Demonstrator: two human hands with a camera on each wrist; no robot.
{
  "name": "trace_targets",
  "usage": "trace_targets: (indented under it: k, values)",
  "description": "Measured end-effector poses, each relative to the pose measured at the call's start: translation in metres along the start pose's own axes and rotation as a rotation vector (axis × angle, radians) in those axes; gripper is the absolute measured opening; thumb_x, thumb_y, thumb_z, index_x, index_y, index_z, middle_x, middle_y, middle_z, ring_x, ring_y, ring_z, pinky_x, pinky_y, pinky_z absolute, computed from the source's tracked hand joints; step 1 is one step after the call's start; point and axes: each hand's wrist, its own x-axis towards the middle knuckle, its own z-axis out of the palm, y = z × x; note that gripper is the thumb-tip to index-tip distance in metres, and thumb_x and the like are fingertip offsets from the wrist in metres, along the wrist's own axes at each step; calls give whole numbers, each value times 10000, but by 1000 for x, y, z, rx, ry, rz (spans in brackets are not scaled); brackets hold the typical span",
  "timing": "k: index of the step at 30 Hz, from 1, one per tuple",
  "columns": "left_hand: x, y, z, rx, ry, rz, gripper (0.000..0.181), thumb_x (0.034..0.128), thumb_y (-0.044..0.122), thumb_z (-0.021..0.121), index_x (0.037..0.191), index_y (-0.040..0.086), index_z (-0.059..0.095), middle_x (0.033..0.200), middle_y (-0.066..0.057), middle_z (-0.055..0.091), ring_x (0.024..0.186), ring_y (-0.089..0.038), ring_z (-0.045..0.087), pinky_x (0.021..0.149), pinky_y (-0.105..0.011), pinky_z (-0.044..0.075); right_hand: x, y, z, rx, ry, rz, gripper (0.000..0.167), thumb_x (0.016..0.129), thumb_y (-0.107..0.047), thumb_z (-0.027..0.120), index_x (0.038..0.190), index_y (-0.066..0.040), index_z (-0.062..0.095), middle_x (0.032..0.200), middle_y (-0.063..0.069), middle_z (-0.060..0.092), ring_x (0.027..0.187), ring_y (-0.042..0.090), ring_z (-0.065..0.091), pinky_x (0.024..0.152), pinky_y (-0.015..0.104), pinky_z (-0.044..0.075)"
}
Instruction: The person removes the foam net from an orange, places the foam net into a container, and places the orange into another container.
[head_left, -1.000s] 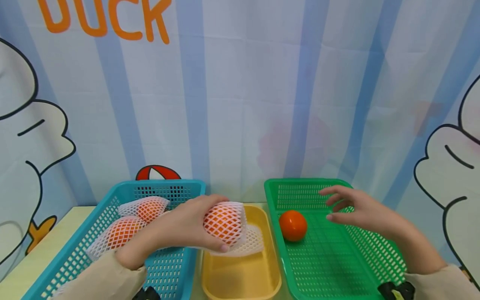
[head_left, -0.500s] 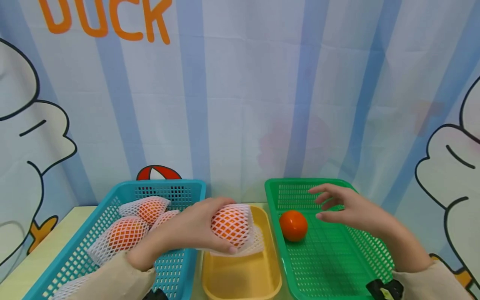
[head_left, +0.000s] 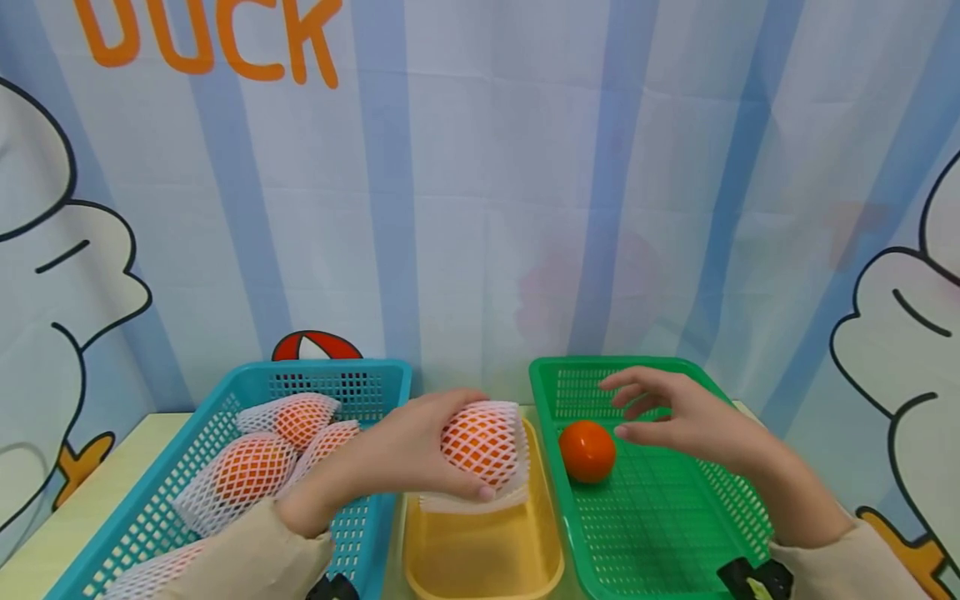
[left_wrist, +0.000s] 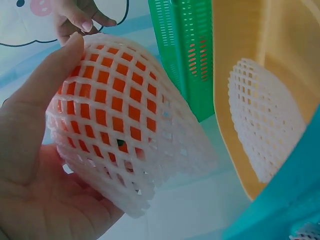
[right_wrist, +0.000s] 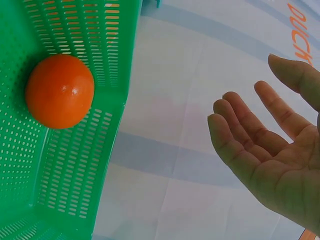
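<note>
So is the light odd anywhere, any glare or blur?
Right wrist view: a small bright glint on the bare fruit, and a greenish tint along the edge of the right hand; left wrist view: a little washed out, though the mesh on the netted fruit reads clearly; head view: soft light, faint creases showing on the backdrop.

A table [head_left: 96,500] set close against a cartoon-printed curtain [head_left: 487,208]; what kind of room, we cannot tell.
We see blue and white stripes [head_left: 392,208], orange lettering [head_left: 202,33] reading DUCK and outlined white figures [head_left: 67,275] across its creased fabric, and plastic baskets [head_left: 645,533] on the pale tabletop.
</note>
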Motion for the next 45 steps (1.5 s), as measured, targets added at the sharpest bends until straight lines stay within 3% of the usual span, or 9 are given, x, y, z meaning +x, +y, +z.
trace_targets:
  k: [9, 24, 31, 38, 45]
  values:
    - [10, 6, 6, -14, 8, -9, 835, 647, 452, 803, 1344, 151, 456, 1155, 48, 564, 969, -121, 523, 772, -313, 468, 3, -10, 8, 44, -14, -34, 402, 893, -183, 633, 1262, -78, 514, 1174, 124, 554, 1020, 276, 562, 788, 336, 501]
    - [23, 14, 13, -123, -13, 8, 769, 684, 415, 793, 1327, 157, 459, 1073, 70, 566, 877, -110, 548, 700, -275, 488, 18, -20, 26, 64, -78, -57, 319, 900, -135, 614, 1206, -49, 588, 1083, 82, 618, 961, 227, 583, 787, 309, 503]
    - [24, 14, 17, -110, 4, -5, 790, 682, 426, 795, 1343, 169, 447, 1101, 63, 558, 893, -112, 538, 700, -276, 484, 21, -22, 32, 101, -69, -45, 305, 892, -110, 620, 1185, -24, 611, 1134, 116, 614, 950, 223, 599, 757, 305, 516]
    - [24, 15, 19, -75, 39, -23, 785, 673, 436, 798, 1335, 193, 454, 1102, 54, 548, 919, -117, 519, 720, -291, 470, 24, -28, 36, 84, -6, -42, 290, 877, -106, 637, 1150, -8, 635, 1118, 121, 622, 965, 238, 591, 812, 298, 504]
    - [23, 15, 21, -57, 62, -12, 786, 664, 440, 806, 1328, 194, 464, 1108, 49, 547, 943, -119, 509, 740, -296, 463, 29, -29, 42, 110, -28, -72, 369, 877, -92, 635, 1223, 21, 574, 1163, 166, 591, 1013, 273, 604, 772, 264, 514]
